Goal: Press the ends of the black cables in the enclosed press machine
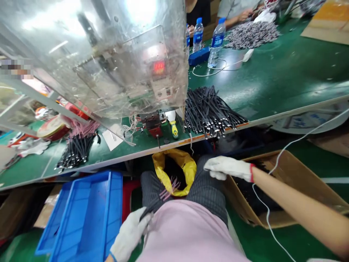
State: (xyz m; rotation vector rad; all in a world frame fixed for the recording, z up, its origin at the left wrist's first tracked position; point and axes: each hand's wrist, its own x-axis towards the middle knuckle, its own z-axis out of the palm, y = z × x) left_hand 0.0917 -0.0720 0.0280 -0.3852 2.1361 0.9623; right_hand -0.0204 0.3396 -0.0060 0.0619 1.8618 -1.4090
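Looking down, what is being held by the left hand point(130, 233)?

A bunch of black cables point(149, 211) is gripped tight in that gloved hand. Pink wires point(169, 190) are seen sticking out at the far end of the bunch.

And what about the right hand point(227, 168)?

It is held loose and open, just over the edge of a cardboard box point(305, 178). Nothing is seen gripped in it.

What can be seen in the containers?

Dark stuff is packed into the box, but it is too dark to be told apart. A yellow bag point(174, 169) is propped against the person's legs point(209, 189), and dark stuff is seen inside it too. A blue plastic crate point(89, 214) is set beside the left leg. Only its ribbed blue walls can be made out.

How much looks done, and how much is left?

A big heap of black cables point(209, 112) with shiny metal tips is laid on a green bench point(275, 83), right by the clear plastic guard point(109, 62) of a machine. A smaller heap point(76, 154) is laid on the other side of the guard, and pink ends are seen on it. No pink is seen on the big heap, so it looks further along. The pink-ended cables, both in the hand and in the smaller heap, look left to do. How many are left cannot be told.
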